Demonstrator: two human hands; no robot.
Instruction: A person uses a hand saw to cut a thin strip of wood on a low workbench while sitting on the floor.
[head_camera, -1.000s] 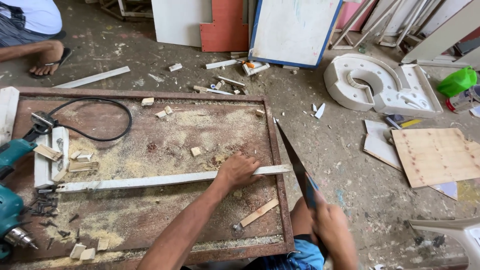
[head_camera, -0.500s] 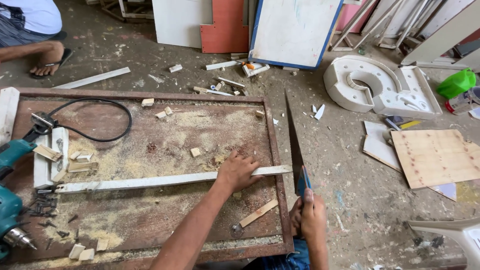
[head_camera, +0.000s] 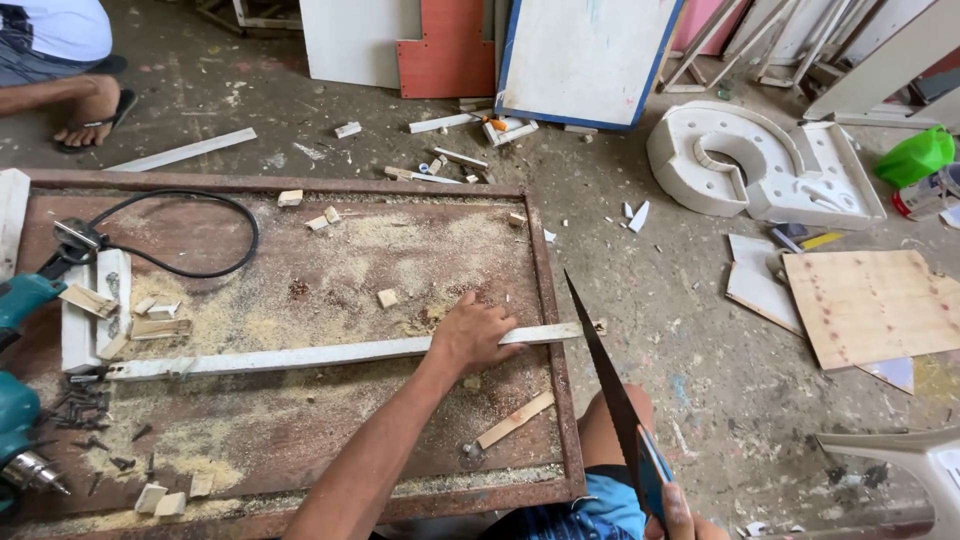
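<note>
My left hand (head_camera: 472, 335) presses flat on a long white wooden strip (head_camera: 300, 355) that lies across a brown metal-framed board (head_camera: 300, 420), its right end sticking past the frame. My right hand (head_camera: 680, 515), at the bottom edge and mostly out of view, grips the blue handle of a hand saw (head_camera: 610, 395). The dark blade slants up to the strip's overhanging end, at the frame's right edge. Sawdust and small offcuts cover the board.
Teal power drills (head_camera: 20, 300) with a black cable and dark screws (head_camera: 80, 410) sit at the board's left. Another person's foot (head_camera: 85, 120) rests at top left. A white moulded piece (head_camera: 760, 170), plywood sheet (head_camera: 870, 300), green bottle (head_camera: 915, 155) and leaning panels (head_camera: 585, 55) surround.
The saw has been drawn back toward me and its blade tilted; my right hand has dropped lower in view. My left hand and the strip stay put.
</note>
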